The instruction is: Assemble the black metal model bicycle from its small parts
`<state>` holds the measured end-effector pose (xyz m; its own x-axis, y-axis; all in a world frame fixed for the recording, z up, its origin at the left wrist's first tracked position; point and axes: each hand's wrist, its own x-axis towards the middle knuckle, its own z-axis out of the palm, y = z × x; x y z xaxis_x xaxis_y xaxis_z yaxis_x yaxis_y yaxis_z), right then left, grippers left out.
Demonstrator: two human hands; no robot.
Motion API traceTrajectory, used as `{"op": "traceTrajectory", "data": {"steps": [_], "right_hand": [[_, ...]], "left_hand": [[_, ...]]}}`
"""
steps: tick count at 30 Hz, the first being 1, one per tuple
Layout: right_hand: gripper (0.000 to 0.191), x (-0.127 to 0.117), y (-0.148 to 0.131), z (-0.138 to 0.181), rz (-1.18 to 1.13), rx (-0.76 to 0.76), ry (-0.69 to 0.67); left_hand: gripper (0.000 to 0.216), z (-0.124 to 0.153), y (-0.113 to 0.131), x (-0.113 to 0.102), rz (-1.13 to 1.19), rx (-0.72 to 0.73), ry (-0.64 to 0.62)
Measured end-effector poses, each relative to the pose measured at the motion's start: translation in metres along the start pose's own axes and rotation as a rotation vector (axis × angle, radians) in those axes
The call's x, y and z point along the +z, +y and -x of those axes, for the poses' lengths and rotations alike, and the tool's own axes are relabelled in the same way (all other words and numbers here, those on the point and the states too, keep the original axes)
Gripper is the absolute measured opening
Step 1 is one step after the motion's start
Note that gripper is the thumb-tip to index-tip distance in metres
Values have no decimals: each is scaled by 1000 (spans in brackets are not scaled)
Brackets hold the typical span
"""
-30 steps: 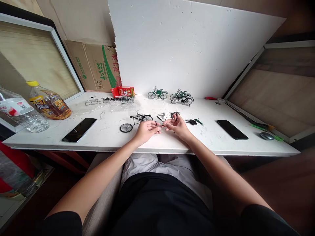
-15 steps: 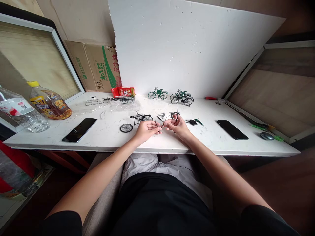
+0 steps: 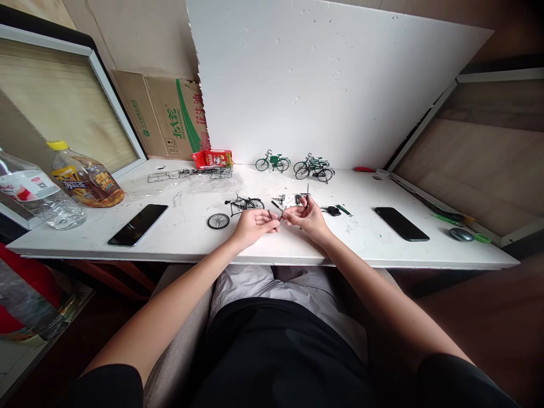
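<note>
My left hand point(image 3: 255, 224) is closed in a pinch around a small thin dark part point(image 3: 272, 216), just above the table's front half. Close to its fingertips, my right hand point(image 3: 312, 221) is closed too, thumb and finger pinching near the same part. A slim dark rod point(image 3: 307, 191), like a small tool, sticks up from the right hand's fingers. Beyond the left hand lies a black model bicycle point(image 3: 243, 205), partly assembled, and left of it a loose spoked wheel point(image 3: 218, 221). Small loose parts point(image 3: 279, 199) lie behind the hands.
Finished-looking model bicycles stand at the back, one green point(image 3: 272, 162) and one black point(image 3: 319, 171). Phones lie left point(image 3: 138, 224) and right point(image 3: 401, 224). Bottles point(image 3: 87, 178), wire-like parts point(image 3: 187, 173), a red packet point(image 3: 213, 158) and a dark green-edged piece point(image 3: 334, 211) share the white table point(image 3: 191, 249).
Almost nothing differs. The slim rod in my right hand has shifted very slightly; both hands keep their places.
</note>
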<state>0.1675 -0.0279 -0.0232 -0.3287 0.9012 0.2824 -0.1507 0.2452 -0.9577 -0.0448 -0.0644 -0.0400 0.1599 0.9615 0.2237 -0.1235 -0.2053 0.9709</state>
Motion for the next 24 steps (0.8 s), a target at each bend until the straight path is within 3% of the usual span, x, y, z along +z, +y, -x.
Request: {"op": "traceTrajectory", "data": {"steps": [24], "right_hand": [[64,-2,7,-3,-38,47,-2]], "left_hand": [[46,1,4,1,12,-10,17]]}}
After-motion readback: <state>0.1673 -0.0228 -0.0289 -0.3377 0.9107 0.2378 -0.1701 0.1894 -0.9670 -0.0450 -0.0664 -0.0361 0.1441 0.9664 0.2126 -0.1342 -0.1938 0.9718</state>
